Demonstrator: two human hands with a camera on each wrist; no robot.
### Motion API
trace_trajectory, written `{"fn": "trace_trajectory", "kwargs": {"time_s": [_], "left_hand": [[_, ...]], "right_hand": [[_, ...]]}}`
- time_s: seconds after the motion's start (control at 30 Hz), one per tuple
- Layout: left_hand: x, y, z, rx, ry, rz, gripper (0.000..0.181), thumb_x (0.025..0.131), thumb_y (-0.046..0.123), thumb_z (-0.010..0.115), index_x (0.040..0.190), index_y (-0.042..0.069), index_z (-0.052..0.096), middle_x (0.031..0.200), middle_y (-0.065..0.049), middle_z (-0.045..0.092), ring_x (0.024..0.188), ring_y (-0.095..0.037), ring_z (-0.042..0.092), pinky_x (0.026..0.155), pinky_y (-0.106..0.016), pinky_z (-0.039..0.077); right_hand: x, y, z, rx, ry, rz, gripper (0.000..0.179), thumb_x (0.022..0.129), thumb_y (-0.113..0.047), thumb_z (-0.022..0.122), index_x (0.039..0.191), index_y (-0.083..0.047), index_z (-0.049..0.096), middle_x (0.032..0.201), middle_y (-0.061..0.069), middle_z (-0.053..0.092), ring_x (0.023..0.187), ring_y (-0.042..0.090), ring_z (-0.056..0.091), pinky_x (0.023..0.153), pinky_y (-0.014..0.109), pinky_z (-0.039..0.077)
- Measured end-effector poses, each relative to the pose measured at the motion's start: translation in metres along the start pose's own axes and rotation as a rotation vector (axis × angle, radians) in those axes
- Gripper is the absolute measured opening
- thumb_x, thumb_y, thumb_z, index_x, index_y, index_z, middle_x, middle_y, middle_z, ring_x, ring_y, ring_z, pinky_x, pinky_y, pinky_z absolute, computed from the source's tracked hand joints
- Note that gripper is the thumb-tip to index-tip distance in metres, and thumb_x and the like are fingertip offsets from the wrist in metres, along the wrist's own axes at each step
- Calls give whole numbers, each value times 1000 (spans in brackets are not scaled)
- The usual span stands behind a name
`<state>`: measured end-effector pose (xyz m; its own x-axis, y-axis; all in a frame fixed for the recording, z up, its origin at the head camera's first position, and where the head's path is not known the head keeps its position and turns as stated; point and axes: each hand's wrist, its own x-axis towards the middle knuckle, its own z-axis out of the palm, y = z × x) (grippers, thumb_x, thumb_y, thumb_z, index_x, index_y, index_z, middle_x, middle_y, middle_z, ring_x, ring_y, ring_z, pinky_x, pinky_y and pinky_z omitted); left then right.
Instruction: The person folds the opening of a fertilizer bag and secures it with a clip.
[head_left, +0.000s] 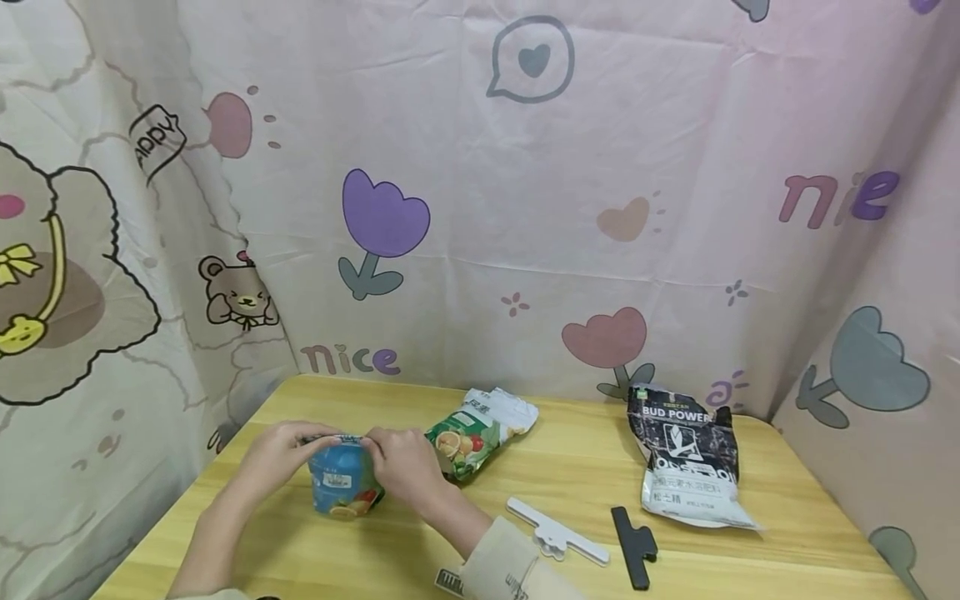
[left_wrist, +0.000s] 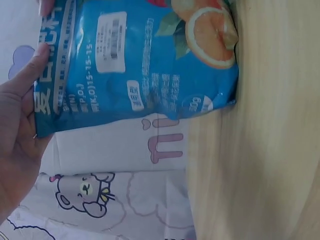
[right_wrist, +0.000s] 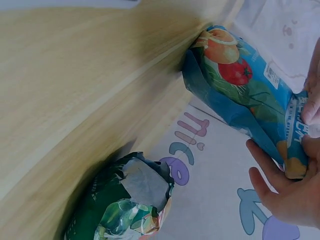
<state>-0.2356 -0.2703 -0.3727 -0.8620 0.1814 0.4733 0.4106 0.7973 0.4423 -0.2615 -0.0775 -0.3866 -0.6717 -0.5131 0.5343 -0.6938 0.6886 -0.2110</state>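
A blue bag (head_left: pixel 335 485) with fruit pictures stands upright on the table, its top edge pulled level between two hands. At its top left corner, my left hand (head_left: pixel 276 457) pinches the edge. My right hand (head_left: pixel 408 468) grips the opposite top corner. The left wrist view shows the bag's printed face (left_wrist: pixel 135 65) with a white barcode label, thumb and fingers of the left hand (left_wrist: pixel 20 120) on its top strip. In the right wrist view, the top appears folded over, with the right hand (right_wrist: pixel 290 197) beneath that corner.
Behind the right hand lies a green and white bag (head_left: pixel 468 437), its end torn open. A white bag clip (head_left: pixel 558 532) and a black bag clip (head_left: pixel 634 547) lie at the front right. A black and white bag (head_left: pixel 686 458) rests farther right. A printed curtain (head_left: pixel 480 208) surrounds the table.
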Motion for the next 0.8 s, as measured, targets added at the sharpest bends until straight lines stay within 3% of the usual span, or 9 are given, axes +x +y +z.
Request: {"fn": "trace_trajectory", "kwargs": {"time_s": [0.07,0.23,0.37,0.57,0.7,0.8], "left_hand": [[-2,-1,-2,-12,5,-1,13,86,21,65,92,12,74,92,-5,69,85,-27,63,70,-44,51],[-3,-1,0,-8,22,-11,13,86,18,65,92,10,74,92,-5,69,87,-29,63,74,-48,50],[-2,-3,0,-17,21,-32,14,86,21,65,92,11,74,92,-5,69,86,-28,63,73,-46,50],[-3,-11,-5,-63,6,-74,17,87,27,64,92,15,74,94,-3,69,87,-25,61,70,-43,49],[-4,-13,-6,-80,-4,-71,17,88,27,62,94,15,73,96,-2,68,92,-27,61,72,-45,49],[-4,-12,-5,-82,8,-61,17,88,25,62,94,12,73,95,-5,68,92,-30,61,73,-47,49]], "right_hand": [[-1,-1,0,1,-15,9,25,97,-28,48,94,-19,70,85,-10,68,75,6,62,72,24,49],[0,-2,0,1,-7,21,24,96,-26,49,94,-17,70,84,-6,69,73,10,63,66,24,50],[1,-2,-3,21,-66,48,25,97,-28,46,98,-16,69,85,-5,68,74,9,63,61,22,49],[1,0,-8,119,-178,106,28,98,-30,43,107,-18,66,98,-7,67,87,6,61,69,22,50],[0,2,-9,149,-197,114,29,98,-30,43,109,-17,66,103,-5,66,93,8,60,75,23,50],[0,3,-9,155,-187,109,28,98,-28,44,108,-15,67,101,-4,66,90,6,61,72,20,50]]}}
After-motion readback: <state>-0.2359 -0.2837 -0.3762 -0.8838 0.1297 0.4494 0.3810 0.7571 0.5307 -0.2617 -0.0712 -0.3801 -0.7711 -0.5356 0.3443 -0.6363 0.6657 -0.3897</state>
